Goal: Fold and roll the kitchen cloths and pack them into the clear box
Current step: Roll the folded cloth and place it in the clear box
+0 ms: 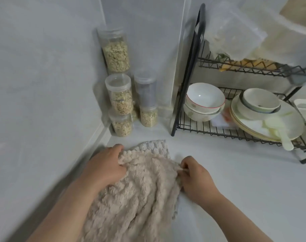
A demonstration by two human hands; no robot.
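Beige cloth (138, 194) lies rumpled on the white counter (236, 180), over a paler cloth (154, 145). Left hand (106, 165) grips its upper left edge; right hand (195, 177) pinches its right edge

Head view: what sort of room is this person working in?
Most likely a home kitchen. A black wire dish rack holds bowls and plates, clear jars of oat-like flakes stand in the corner, and the left hand and right hand grip a fluffy beige cloth on the counter.
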